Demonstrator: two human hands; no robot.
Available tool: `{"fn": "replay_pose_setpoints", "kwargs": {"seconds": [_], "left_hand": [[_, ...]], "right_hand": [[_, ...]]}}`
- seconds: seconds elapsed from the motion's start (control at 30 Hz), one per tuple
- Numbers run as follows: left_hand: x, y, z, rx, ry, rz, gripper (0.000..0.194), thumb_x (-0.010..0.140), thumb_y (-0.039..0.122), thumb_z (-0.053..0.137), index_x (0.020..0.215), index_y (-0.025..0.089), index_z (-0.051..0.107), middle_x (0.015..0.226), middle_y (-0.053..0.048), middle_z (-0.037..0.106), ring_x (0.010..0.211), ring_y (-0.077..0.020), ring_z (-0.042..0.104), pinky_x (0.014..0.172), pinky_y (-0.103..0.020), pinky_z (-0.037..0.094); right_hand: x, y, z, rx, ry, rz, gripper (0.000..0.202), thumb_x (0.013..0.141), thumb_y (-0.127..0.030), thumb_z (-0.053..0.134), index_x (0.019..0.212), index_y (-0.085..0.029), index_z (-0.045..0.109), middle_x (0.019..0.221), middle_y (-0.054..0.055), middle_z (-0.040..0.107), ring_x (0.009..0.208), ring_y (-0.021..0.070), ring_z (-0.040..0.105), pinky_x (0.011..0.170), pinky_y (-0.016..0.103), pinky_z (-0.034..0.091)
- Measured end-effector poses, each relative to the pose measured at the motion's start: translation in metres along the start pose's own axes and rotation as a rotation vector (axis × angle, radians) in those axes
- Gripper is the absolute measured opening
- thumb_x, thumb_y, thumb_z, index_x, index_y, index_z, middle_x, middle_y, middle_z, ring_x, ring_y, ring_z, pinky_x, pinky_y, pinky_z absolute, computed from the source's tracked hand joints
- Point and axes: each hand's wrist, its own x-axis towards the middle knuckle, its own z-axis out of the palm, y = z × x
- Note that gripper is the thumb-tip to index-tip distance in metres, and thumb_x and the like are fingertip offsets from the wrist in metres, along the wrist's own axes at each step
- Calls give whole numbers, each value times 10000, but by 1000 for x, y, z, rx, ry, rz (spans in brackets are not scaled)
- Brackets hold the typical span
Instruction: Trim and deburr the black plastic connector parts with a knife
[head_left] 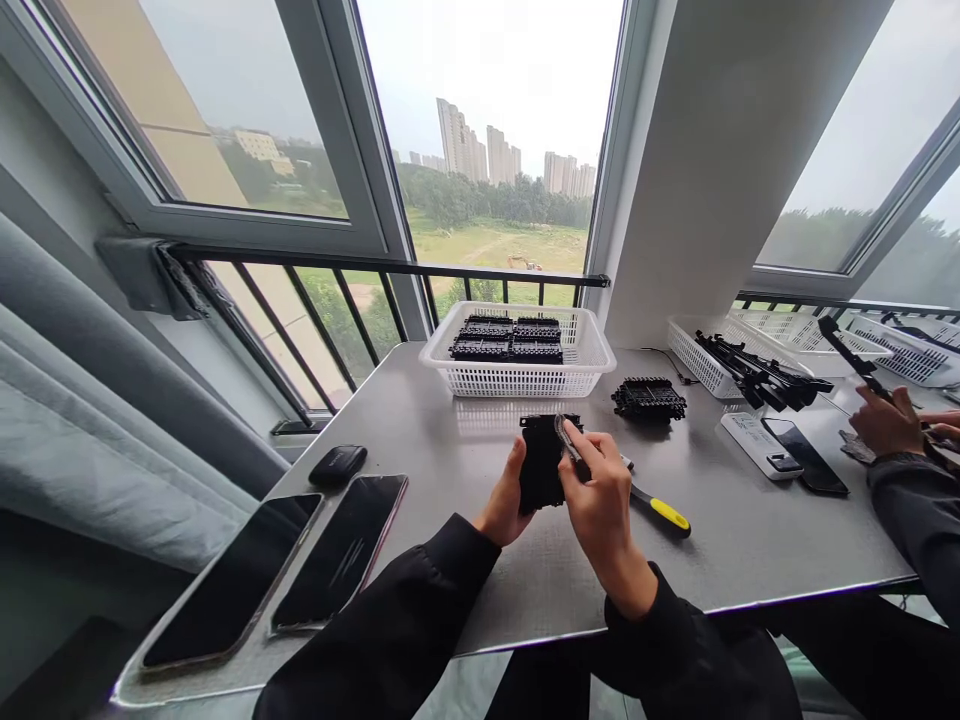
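My left hand (507, 498) grips a flat black plastic part (540, 465) by its left edge and holds it up above the table. Against the part's upper right, my right hand (600, 490) presses a small greyish cloth or pad (568, 440) with bent fingers; its exact kind is hard to make out. Beneath my right hand lies a tool with a yellow and black handle (667, 515), its other end partly covered by the hand. A stack of similar black parts (649, 398) sits to the right, beyond that tool.
A white basket (517, 382) with several black parts stands by the window railing. Two tablets or phones (341, 550) (232, 580) and a black case (337, 465) lie at left. At right are a power bank (761, 447), a phone (806, 457) and a co-worker's hands (889, 420).
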Motion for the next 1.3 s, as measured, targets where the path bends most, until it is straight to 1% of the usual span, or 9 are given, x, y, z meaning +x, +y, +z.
{"fn": "replay_pose_setpoints", "kwargs": {"seconds": [0.2, 0.27, 0.37, 0.47, 0.53, 0.83, 1.0, 1.17, 1.3], "left_hand": [[0, 2, -1, -55, 12, 7, 616, 877, 618, 490, 1223, 133, 646, 1127, -116, 723, 1136, -276, 630, 985, -339, 460], [2, 7, -2, -91, 2, 21, 655, 872, 642, 473, 1230, 119, 639, 1114, -123, 725, 1121, -282, 638, 1008, -359, 451], [3, 8, -2, -96, -16, 26, 691, 868, 667, 449, 1236, 112, 633, 1129, -133, 719, 1122, -292, 637, 1018, -381, 446], [2, 1, -1, -30, -8, -19, 626, 878, 634, 470, 1197, 130, 658, 1107, -120, 728, 1111, -278, 645, 986, -355, 461], [0, -4, -1, 13, -3, -59, 599, 881, 617, 484, 1171, 128, 671, 1073, -121, 737, 1089, -269, 655, 960, -336, 472], [5, 11, -2, -116, -13, 32, 689, 856, 654, 489, 1239, 99, 630, 1080, -150, 728, 1045, -299, 672, 990, -404, 477], [5, 18, -2, -140, 0, 43, 676, 873, 654, 452, 1176, 88, 665, 1056, -148, 736, 997, -283, 689, 948, -383, 508], [3, 17, 0, -110, 34, 48, 686, 882, 662, 422, 1129, 78, 682, 1075, -141, 733, 972, -252, 695, 923, -335, 515], [3, 15, 1, -98, 23, 42, 681, 883, 663, 420, 1156, 92, 672, 1080, -134, 734, 1017, -260, 684, 952, -343, 501]], "right_hand": [[-7, -7, 5, -67, -249, -25, 438, 875, -145, 474, 1293, -149, 605, 899, 66, 568, 724, 160, 595, 685, 275, 511], [-10, -10, 6, -85, -285, -8, 406, 846, -128, 493, 1217, -140, 658, 862, 63, 586, 698, 159, 593, 671, 270, 507], [-9, -12, 5, -38, -203, 28, 331, 822, -128, 516, 1079, -150, 723, 813, 52, 607, 712, 161, 604, 697, 268, 510], [-5, -12, 2, 34, -67, 44, 361, 858, -162, 504, 1172, -165, 683, 888, 61, 616, 767, 164, 615, 717, 270, 515], [-3, -11, 1, 49, -60, 36, 388, 876, -171, 492, 1230, -177, 650, 926, 65, 608, 782, 163, 613, 712, 270, 513], [-11, -16, 4, -36, -477, -91, 433, 821, -84, 536, 1221, -204, 651, 865, 27, 586, 721, 135, 584, 675, 234, 479], [-12, -21, -1, -99, -581, -123, 319, 810, -80, 555, 1054, -210, 714, 823, 15, 581, 686, 128, 574, 655, 228, 453], [-4, -16, -14, -156, -505, -72, 228, 793, -90, 550, 839, -203, 743, 793, 12, 595, 660, 129, 577, 655, 245, 441], [-4, -12, -14, -164, -363, -44, 321, 840, -112, 520, 1086, -206, 703, 865, 29, 596, 716, 145, 594, 678, 252, 461]]}}
